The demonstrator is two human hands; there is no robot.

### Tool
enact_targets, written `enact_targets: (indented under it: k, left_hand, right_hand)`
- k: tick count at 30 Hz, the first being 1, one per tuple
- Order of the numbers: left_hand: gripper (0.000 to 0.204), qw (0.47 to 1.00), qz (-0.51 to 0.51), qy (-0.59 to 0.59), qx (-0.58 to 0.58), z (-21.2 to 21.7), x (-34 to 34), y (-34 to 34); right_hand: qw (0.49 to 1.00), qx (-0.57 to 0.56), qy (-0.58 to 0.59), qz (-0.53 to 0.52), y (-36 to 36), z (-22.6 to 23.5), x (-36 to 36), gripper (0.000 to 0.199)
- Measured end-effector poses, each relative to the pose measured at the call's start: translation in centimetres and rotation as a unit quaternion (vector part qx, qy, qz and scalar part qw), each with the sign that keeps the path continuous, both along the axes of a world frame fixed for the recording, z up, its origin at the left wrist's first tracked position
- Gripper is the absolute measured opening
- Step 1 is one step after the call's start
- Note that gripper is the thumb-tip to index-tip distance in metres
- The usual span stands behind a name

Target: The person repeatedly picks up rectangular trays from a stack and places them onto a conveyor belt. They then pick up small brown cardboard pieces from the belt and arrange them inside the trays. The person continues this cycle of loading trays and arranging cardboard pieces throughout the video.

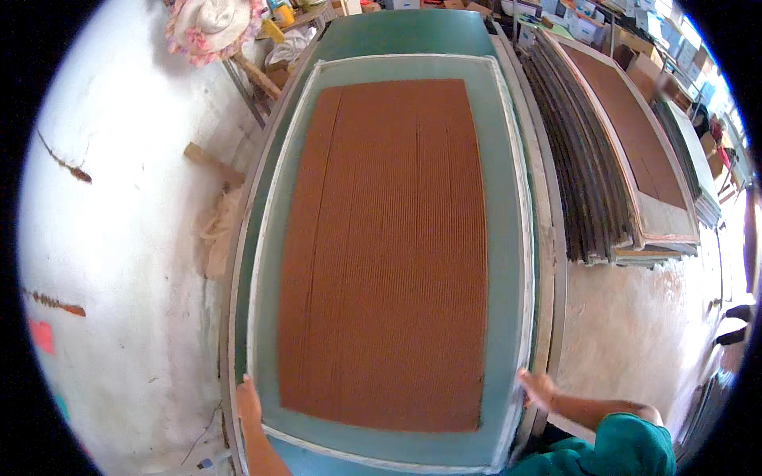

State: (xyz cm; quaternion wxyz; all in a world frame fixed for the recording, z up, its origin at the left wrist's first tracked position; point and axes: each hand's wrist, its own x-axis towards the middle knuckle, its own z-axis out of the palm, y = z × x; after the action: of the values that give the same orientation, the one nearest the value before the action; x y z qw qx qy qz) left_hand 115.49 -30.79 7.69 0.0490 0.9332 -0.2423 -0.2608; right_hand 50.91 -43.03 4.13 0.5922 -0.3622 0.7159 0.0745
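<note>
A large rectangular framed panel point(508, 238) with a whitish border and a pale green, translucent-looking surface lies lengthwise in front of me. In its middle is a brown, finely ribbed rectangle point(389, 262) with several darker lines running along it. My left hand point(248, 401) is closed at the panel's near left edge, its thumb side up and most of its fingers hidden. At the near right edge, my right hand point(537, 389) is closed on the border, slightly blurred. Beneath the panel is a dark green tabletop point(409, 32), showing at the far end and along the sides.
To the right stands a thick stack of similar frames point(583, 151), topped by one with a brown rectangle point(627, 119). A white wall point(119, 238) runs along the left. A flowered hat point(210, 28) hangs at the far left; boxes point(583, 30) crowd the far right.
</note>
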Motion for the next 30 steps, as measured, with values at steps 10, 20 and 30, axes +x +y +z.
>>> enact_targets:
  k: [10, 20, 30]
  left_hand:
    - [0.069, 0.931, 0.128, 0.237, -0.247, 3.3, -21.4, 1.5]
    - [0.045, 0.819, 0.319, 0.390, -0.273, 9.7, -43.5, 19.6]
    - [0.038, 0.895, 0.171, 0.253, -0.325, 19.0, -62.9, 20.3]
  right_hand:
    - [0.933, -0.328, 0.139, -0.049, -13.2, 11.9, -16.4, 0.061]
    - [0.941, -0.322, -0.039, -0.095, -4.4, 20.3, -33.2, 0.047]
    - [0.916, -0.399, 0.023, -0.047, -3.9, 19.2, -46.7, 0.045]
